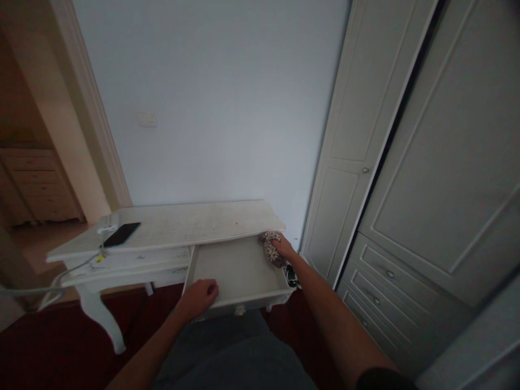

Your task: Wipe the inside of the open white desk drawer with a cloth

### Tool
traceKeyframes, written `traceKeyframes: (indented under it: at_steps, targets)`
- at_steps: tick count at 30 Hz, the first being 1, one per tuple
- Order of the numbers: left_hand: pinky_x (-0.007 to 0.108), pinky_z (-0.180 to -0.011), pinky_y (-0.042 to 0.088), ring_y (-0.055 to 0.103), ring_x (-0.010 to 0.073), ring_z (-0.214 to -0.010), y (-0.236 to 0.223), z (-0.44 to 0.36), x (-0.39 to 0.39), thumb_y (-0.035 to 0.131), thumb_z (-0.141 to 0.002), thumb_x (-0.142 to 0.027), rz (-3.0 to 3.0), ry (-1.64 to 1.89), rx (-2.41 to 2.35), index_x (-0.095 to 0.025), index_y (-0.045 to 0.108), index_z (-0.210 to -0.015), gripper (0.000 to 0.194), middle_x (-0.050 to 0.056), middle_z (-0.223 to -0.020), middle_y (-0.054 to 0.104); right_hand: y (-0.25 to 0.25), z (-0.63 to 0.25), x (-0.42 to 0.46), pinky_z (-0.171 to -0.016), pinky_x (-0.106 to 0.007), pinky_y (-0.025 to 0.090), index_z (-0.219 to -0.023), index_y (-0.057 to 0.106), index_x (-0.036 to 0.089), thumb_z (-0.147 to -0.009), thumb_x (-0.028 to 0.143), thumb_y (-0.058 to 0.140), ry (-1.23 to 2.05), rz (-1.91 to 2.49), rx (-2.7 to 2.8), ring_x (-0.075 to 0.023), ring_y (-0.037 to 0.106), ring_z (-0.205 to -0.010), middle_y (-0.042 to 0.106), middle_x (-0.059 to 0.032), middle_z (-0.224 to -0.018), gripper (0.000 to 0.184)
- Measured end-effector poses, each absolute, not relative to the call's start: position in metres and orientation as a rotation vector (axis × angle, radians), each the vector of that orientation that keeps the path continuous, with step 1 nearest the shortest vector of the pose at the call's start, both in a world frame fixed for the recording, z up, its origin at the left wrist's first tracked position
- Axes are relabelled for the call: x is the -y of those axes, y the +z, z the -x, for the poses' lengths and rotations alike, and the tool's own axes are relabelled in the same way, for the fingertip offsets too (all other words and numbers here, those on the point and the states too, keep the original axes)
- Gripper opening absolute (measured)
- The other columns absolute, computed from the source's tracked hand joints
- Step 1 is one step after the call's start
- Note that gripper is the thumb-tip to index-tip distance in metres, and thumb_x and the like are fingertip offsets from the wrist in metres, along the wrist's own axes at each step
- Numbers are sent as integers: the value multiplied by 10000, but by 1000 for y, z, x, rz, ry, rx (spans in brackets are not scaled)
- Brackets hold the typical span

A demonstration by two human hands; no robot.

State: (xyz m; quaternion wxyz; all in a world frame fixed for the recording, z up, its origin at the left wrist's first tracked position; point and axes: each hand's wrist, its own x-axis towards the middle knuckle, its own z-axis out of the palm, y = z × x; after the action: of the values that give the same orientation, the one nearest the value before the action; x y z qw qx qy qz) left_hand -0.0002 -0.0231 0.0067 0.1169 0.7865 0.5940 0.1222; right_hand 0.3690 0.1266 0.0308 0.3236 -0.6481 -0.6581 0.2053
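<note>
My right hand [284, 246] is closed round a bunched brown-and-white patterned cloth [272, 250] at the back right corner of a pulled-out drawer [233, 273]. The cloth touches the drawer's right side wall. My left hand [199, 298] is curled into a loose fist at the drawer's front left corner, with nothing visible in it. Whether it rests on the drawer's edge I cannot tell. The drawer belongs to a white table [195, 219] with curved legs. Bare wood shows across the drawer's bottom.
A dark phone [122, 234] lies on the table's left end, beside a white cable [77, 268]. To the right stands a white wardrobe [439, 162] with low drawers. A black-and-white object [291, 275] sits just outside the drawer's right side. Dark red carpet [142, 325] covers the floor.
</note>
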Motion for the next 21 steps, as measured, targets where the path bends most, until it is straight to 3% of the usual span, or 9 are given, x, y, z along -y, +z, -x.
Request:
traceKeyframes:
  at_steps: [21]
  targets:
    - [303, -718, 330, 640, 194, -794, 3, 1, 21, 441, -975, -336, -2313, 355, -1750, -208, 671, -797, 319, 61, -830, 731, 26, -371, -131, -1043, -388, 492, -1397, 588, 247, -914, 291, 595, 556, 1671, 1696, -266, 654, -1205, 716, -69, -1310, 485]
